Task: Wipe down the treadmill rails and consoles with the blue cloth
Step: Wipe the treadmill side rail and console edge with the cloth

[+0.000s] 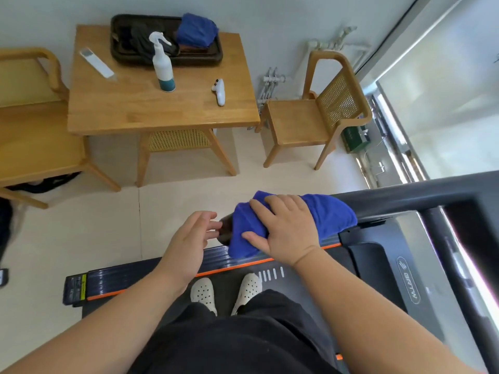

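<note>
At rail end (225,229): right hand (286,228) clasps blue cloth (332,215); left hand (189,238) loosely open beside.

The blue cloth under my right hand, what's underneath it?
The dark treadmill handrail: its rounded end pokes out beside the left hand, and the rail runs on beyond the blue cloth. The stretch between is covered.

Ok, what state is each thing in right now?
right hand: grips the blue cloth around the rail.
left hand: open, fingertips near the rail tip.
blue cloth: draped over the rail end.
spray bottle: upright on the table.
second blue cloth: bunched in the black tray.
</note>
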